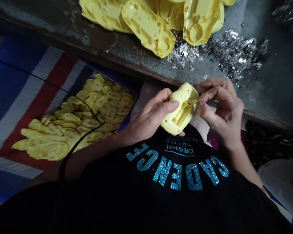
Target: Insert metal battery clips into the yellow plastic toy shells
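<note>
My left hand (156,112) is closed around a pale yellow plastic shell (172,118), thumb on its upper face. A rectangular slot like a battery compartment (182,114) is set into the shell and faces up at me. At the shell's right side, my right hand (221,107) pinches a tiny piece between thumb and forefinger, close to the slot's upper end. The piece is too small to make out clearly. On the bench beyond lie small shiny metal clips (241,57) in a loose heap.
More yellow shells (148,27) are piled at the bench's far side, insides up. The metal bench (107,48) has a worn front edge. To the left, many yellow shells (95,110) fill a striped blue, white and red sack (48,81). A dark cord (80,138) crosses my left arm.
</note>
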`<action>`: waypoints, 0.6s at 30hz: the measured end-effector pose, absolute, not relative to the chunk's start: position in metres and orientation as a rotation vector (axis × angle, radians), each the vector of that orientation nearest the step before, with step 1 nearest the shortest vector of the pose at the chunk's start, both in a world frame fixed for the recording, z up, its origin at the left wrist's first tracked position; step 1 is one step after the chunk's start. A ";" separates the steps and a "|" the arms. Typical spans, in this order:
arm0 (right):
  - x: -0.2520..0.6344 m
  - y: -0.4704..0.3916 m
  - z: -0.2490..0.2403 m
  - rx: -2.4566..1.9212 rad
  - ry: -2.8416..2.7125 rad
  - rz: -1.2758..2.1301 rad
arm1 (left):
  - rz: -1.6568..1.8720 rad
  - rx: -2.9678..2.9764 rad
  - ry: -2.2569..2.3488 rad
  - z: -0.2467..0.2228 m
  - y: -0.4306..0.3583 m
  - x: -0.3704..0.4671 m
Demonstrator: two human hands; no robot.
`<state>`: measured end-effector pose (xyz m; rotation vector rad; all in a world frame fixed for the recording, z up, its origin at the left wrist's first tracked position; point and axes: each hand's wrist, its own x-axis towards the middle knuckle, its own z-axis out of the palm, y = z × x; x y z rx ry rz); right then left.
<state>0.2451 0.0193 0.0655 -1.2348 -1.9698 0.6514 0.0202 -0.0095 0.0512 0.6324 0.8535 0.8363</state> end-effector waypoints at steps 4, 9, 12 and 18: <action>0.244 0.025 0.071 -1.210 -2.084 0.697 | 0.822 0.653 0.855 0.051 -0.012 0.020; 0.245 0.035 0.076 -1.218 -2.173 0.758 | 0.817 0.658 0.843 0.051 -0.013 0.019; 0.245 0.038 0.079 -1.132 -2.180 0.776 | 0.816 0.666 0.837 0.051 -0.013 0.019; 0.246 0.044 0.082 -1.079 -2.332 0.636 | 0.809 0.672 0.845 0.050 -0.013 0.020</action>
